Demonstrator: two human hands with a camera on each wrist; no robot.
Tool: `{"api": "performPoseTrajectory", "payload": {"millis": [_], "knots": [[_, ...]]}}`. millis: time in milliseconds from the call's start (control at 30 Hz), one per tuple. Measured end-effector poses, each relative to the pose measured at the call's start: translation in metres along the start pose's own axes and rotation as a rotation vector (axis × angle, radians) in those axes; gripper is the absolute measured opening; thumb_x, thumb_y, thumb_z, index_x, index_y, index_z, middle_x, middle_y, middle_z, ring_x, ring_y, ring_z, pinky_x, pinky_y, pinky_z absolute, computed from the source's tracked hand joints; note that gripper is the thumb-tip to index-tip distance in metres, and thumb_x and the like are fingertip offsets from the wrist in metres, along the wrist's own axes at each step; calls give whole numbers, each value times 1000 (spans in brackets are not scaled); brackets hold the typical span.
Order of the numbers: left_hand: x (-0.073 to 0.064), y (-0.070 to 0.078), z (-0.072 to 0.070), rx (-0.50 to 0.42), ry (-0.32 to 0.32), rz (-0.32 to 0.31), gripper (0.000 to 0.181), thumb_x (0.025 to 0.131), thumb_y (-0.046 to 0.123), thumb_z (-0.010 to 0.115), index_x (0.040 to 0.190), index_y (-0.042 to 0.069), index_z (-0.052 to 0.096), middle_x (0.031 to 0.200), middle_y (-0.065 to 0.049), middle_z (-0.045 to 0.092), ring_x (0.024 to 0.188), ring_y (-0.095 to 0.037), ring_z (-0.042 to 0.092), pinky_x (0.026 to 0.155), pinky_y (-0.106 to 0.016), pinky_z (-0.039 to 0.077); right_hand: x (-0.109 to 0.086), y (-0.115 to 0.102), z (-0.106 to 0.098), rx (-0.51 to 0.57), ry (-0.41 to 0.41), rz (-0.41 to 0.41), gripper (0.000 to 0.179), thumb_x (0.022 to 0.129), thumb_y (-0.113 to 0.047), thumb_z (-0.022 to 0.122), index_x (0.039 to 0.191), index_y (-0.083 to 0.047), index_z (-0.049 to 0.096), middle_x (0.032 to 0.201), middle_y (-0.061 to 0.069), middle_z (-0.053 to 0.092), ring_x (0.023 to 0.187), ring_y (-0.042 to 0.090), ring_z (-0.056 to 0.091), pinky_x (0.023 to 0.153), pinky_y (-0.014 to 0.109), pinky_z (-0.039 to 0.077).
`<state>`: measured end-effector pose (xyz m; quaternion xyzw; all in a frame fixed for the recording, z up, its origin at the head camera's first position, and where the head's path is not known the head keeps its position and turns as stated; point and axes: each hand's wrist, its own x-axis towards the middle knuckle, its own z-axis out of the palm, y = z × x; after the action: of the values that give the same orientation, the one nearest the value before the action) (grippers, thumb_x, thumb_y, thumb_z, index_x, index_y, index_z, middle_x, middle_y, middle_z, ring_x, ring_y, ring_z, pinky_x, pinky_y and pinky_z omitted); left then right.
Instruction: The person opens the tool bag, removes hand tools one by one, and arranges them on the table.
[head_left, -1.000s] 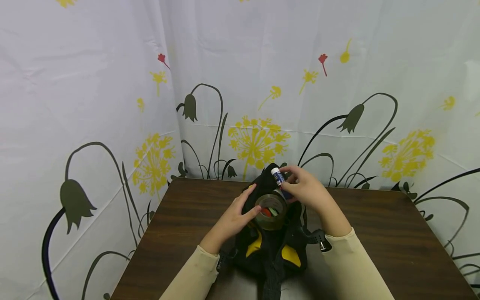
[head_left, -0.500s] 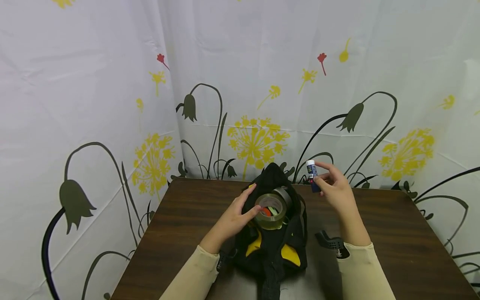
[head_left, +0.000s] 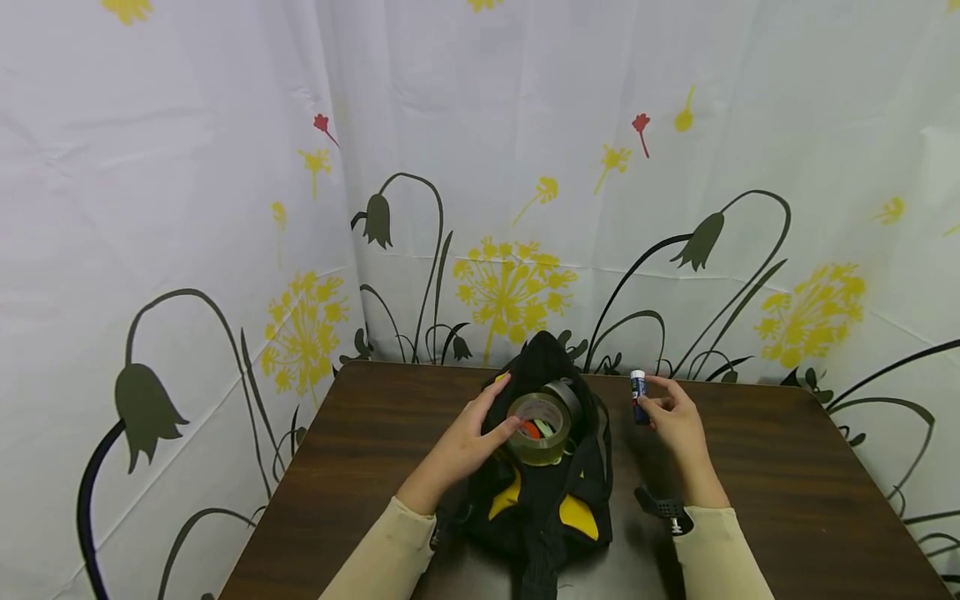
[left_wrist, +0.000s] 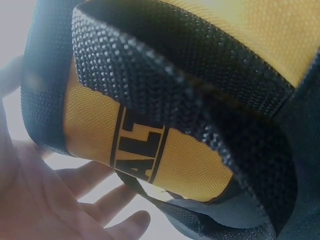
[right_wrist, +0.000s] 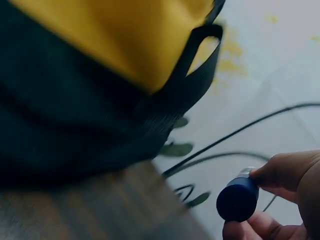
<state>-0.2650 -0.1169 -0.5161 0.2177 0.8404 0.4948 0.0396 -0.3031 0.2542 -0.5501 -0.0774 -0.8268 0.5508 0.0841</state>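
Observation:
A black and yellow tool bag (head_left: 581, 515) stands on the table, with a clear tape roll (head_left: 542, 457) and a grey tape roll (head_left: 566, 402) in its mouth. My left hand (head_left: 471, 433) rests along the bag's left rim, fingers extended and thumb near the clear tape. In the left wrist view those fingers (left_wrist: 95, 197) spread beside the yellow panel and a black webbing loop (left_wrist: 200, 100). To the right of the bag, my right hand (head_left: 678, 421) pinches a small blue glue stick (head_left: 638, 398) with a white cap. Its round blue base (right_wrist: 237, 204) faces the right wrist camera.
Orange and pale green items (head_left: 531, 429) show through the clear tape roll's hole. The dark wooden table (head_left: 780, 467) extends to both sides of the bag. A white curtain (head_left: 465, 150) with printed flowers hangs behind its back edge.
My right hand has carried the glue stick from over the bag's mouth out to the right, then lowered it toward the table. The left hand has stayed at the bag's rim.

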Motion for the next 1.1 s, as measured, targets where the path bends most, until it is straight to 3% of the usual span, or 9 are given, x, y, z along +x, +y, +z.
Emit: {"api": "performPoseTrajectory", "payload": {"millis": [167, 367, 533, 700, 800, 933, 1100], "knots": [[-2, 2, 1, 5, 0, 7, 73, 100, 56, 55, 162, 39, 20, 168, 13, 20, 155, -32, 24, 117, -70, 24, -3, 32, 9, 89, -2, 63, 41, 98, -21, 69, 139, -18, 61, 91, 2, 69, 72, 11, 63, 63, 29, 59], [-4, 4, 3, 21, -19, 14, 72, 101, 55, 54, 162, 39, 18, 169, 12, 19, 155, -33, 22, 116, -71, 25, -10, 55, 14, 91, 1, 114, 39, 99, -24, 68, 137, -18, 63, 100, 10, 69, 69, 16, 65, 61, 31, 60], [-4, 4, 3, 17, -8, -5, 73, 101, 54, 55, 162, 39, 18, 168, 16, 18, 156, -30, 22, 118, -69, 25, -7, 54, 16, -1, -23, 69, 42, 98, -27, 70, 137, -15, 63, 104, 17, 72, 60, 18, 66, 59, 30, 58], [-3, 2, 2, 8, 8, -11, 73, 102, 51, 56, 163, 37, 18, 167, 18, 17, 156, -28, 21, 118, -68, 24, -1, 47, 16, -135, -104, -29, 49, 96, -23, 71, 142, -11, 58, 112, 20, 65, 82, 19, 61, 65, 28, 54], [-4, 2, 1, 5, 10, -10, 73, 102, 52, 55, 163, 37, 19, 167, 18, 17, 156, -28, 22, 118, -69, 25, 1, 46, 15, -139, -115, -35, 50, 96, -19, 70, 144, -11, 56, 119, 21, 60, 89, 19, 58, 65, 28, 53], [-3, 3, 1, -2, 11, -6, 72, 101, 52, 55, 162, 38, 19, 167, 18, 17, 156, -28, 22, 118, -69, 24, 1, 48, 15, -102, -102, -15, 43, 98, -16, 66, 141, -13, 60, 125, 23, 59, 88, 20, 61, 61, 30, 55], [-2, 3, 1, 12, 0, -4, 72, 102, 52, 55, 162, 38, 19, 167, 17, 17, 156, -29, 22, 118, -69, 23, -1, 52, 16, -122, -92, -52, 40, 96, -18, 70, 135, -11, 65, 128, 25, 58, 85, 20, 63, 60, 28, 54]]}}
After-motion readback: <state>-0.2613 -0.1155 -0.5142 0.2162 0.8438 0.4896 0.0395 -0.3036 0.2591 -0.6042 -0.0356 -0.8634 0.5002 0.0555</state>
